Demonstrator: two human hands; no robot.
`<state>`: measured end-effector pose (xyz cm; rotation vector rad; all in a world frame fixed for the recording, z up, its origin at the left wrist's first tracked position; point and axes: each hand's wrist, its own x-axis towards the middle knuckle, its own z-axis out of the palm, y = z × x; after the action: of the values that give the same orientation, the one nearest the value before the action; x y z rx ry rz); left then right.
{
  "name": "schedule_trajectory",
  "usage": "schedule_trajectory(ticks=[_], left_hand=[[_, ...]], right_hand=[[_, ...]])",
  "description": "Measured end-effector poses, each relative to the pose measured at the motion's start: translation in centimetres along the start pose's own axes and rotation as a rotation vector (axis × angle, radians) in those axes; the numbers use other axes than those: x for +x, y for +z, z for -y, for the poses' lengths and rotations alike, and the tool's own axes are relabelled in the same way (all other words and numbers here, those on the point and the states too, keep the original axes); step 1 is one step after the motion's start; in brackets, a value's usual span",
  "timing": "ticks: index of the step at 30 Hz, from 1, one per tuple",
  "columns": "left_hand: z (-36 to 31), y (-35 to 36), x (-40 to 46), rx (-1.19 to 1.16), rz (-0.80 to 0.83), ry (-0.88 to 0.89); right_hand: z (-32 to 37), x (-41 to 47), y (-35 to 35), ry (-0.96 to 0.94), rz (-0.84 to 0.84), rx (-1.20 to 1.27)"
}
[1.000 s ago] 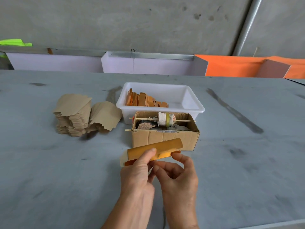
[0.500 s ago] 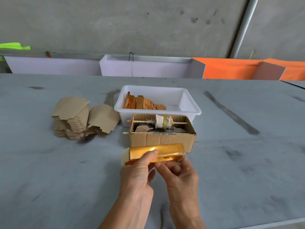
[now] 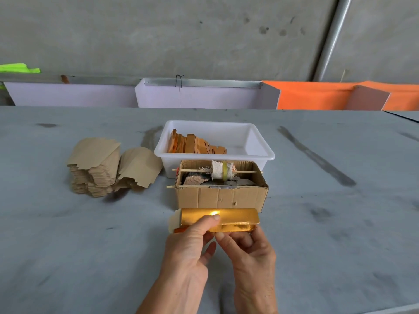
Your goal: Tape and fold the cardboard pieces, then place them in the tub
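Observation:
A folded, shiny gold cardboard piece (image 3: 235, 217) lies low over the table just in front of a brown box. My left hand (image 3: 189, 248) holds its left half, thumb pressing on the top face. My right hand (image 3: 249, 248) pinches its near edge from below. A white plastic tub (image 3: 260, 150) stands behind the box with several folded orange-brown pieces (image 3: 195, 145) leaning in its left half. Flat tan cardboard pieces (image 3: 97, 166) are stacked to the left.
The open brown cardboard box (image 3: 220, 197) holds a tape roll (image 3: 222, 169) on a wooden stick, and rags. The grey table (image 3: 328, 234) runs wide on both sides. White and orange bins (image 3: 317, 96) line the far edge under a concrete wall.
The gold piece has tipped from slanted to level and folded flatter, and both hands have carried it slightly forward toward the brown box. My right fingers shifted under its near edge.

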<state>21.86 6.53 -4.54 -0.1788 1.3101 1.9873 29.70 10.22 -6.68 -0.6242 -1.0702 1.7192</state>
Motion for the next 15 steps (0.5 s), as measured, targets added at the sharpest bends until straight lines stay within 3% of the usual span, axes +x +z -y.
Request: schedule_trajectory(ticks=[7,15], left_hand=[[0.9,0.0,0.1,0.014,0.017,0.029],[1.3,0.8,0.6,0.039,-0.038,0.075]], right_hand=[[0.9,-0.3,0.3,0.059,-0.032,0.129],[0.4,0.2,-0.7,0.354,-0.007,0.133]])
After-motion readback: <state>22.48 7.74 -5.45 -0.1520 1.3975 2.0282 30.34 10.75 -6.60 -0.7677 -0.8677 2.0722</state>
